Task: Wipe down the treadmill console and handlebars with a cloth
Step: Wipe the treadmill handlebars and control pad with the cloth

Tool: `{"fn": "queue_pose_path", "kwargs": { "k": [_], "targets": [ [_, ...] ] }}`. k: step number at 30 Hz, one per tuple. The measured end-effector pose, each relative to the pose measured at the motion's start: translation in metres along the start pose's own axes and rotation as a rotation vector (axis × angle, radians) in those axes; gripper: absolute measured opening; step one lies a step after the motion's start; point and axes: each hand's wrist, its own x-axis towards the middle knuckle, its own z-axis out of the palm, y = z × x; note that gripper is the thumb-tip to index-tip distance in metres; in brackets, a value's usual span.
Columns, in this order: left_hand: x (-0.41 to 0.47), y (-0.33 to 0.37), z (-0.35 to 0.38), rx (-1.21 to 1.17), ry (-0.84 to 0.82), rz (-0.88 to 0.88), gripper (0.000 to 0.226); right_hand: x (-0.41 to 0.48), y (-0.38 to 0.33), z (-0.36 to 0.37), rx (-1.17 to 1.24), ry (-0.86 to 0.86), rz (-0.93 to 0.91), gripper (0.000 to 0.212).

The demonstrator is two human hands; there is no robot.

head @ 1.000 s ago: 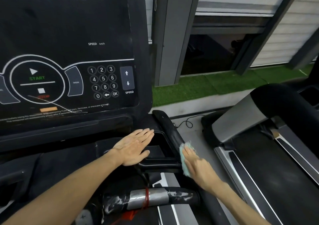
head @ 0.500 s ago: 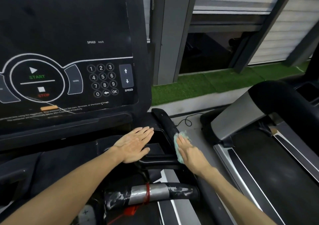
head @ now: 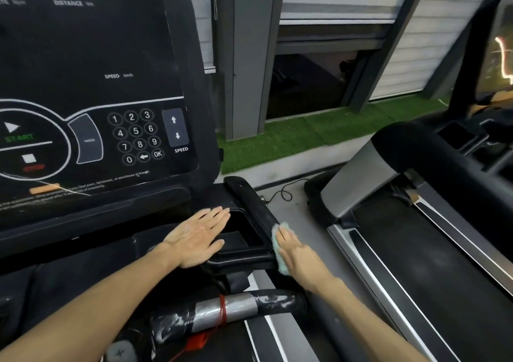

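Pressing with straight fingers, the right hand (head: 298, 253) flattens a pale teal fringed cloth (head: 277, 236) against the outer face of the black padded side handlebar (head: 249, 200), just right of centre in the frame. Nothing pinches the cloth; only the palm and fingers hold it to the bar. The left hand (head: 197, 236) lies flat and spread on the rim of the black recessed tray (head: 238, 246) below the big black treadmill console (head: 111, 56), holding nothing.

The likeliest slip is the cloth sliding out from under the flat hand. The bar's side is steep, and a lighter press or a fast stroke could let it drop into the grey gap beside the neighbouring treadmill (head: 416, 250) at right. When the wiping reaches the console, pressure on the white numbered keypad (head: 136, 136) or the speed arrows (head: 175, 127) could, I judge, trigger the machine if it is powered.

The handlebar's long axis runs diagonally from the console's lower right corner down towards the lower right. The cloth shows as a narrow strip along that same line, its fringed end pointing up the bar and away from the person.
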Motion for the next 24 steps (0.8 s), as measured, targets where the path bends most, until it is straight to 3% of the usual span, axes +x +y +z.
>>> {"fn": "queue_pose_path", "kwargs": {
  "k": [4,13,20,24],
  "targets": [
    [-0.001,0.0,-0.001,0.017,-0.014,-0.006,0.09,0.009,-0.003,0.001,0.044,0.01,0.042,0.05],
    [0.0,0.001,-0.001,0.004,-0.021,-0.035,0.095,-0.061,0.023,0.012,0.097,-0.015,0.009,0.052],
    [0.0,0.002,0.0,0.01,-0.033,-0.031,0.096,-0.006,0.004,-0.001,0.039,-0.032,0.032,0.049],
    [0.001,0.001,-0.001,0.03,-0.034,-0.023,0.095,-0.024,0.011,0.008,0.098,0.005,0.042,0.05]
  ]
}}
